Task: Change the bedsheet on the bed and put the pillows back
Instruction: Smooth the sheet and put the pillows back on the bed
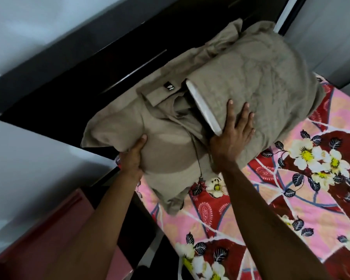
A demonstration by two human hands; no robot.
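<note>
the left hand point(132, 156) gripped the left pillow point(166, 146) at its edge farthest from the headboard point(89, 73) — thumb on top. the right hand point(233, 130) pressed flat, fingers spread, on the right pillow point(261, 77).

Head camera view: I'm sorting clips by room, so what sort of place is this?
Most likely a bedroom: a pink and red floral bedsheet lies spread out, taupe fabric pillows sit at one end of it, and a dark glossy headboard stands behind them.
</note>
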